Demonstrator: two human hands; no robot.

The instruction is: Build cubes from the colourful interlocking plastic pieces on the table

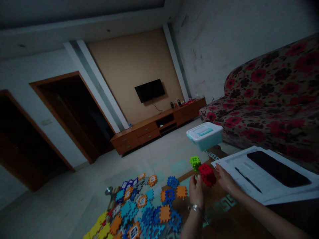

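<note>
In the head view, I see the right hand with its fingers a little open, holding the side of the red cube, which is at 4 o'clock in the view. The left hand is just under it at 7 o'clock; I can't tell if it touches. The green cube is at its 10 o'clock, and the toy pieces lie at its 8 o'clock.

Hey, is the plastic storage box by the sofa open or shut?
The storage box is shut: its white lid sits on the pale teal base, with the handle lying flat on top.
</note>
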